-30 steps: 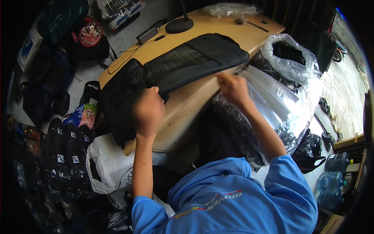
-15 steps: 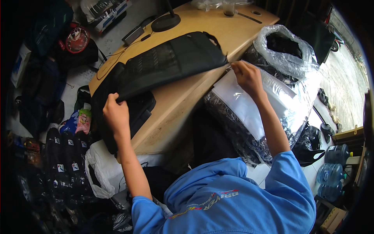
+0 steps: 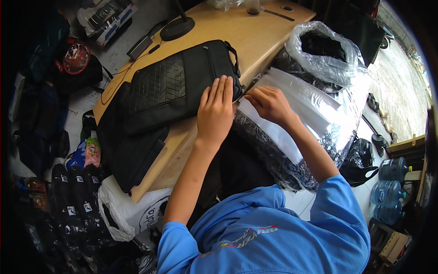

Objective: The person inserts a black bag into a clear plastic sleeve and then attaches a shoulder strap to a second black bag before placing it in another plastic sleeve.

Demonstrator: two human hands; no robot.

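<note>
Head view: the left hand [image 3: 215,112] lies flat, fingers extended and together, palm down on the near edge of a black laptop bag [image 3: 180,86] resting on the wooden tabletop [image 3: 248,34]. The right hand [image 3: 269,104] pinches the upper edge of a white plastic sleeve [image 3: 292,114] just beside the bag, at the tabletop edge. Behind it stands a clear plastic sack [image 3: 326,57] of dark goods. A white carrier bag [image 3: 130,214] with a round black mark sits on the floor, lower left.
</note>
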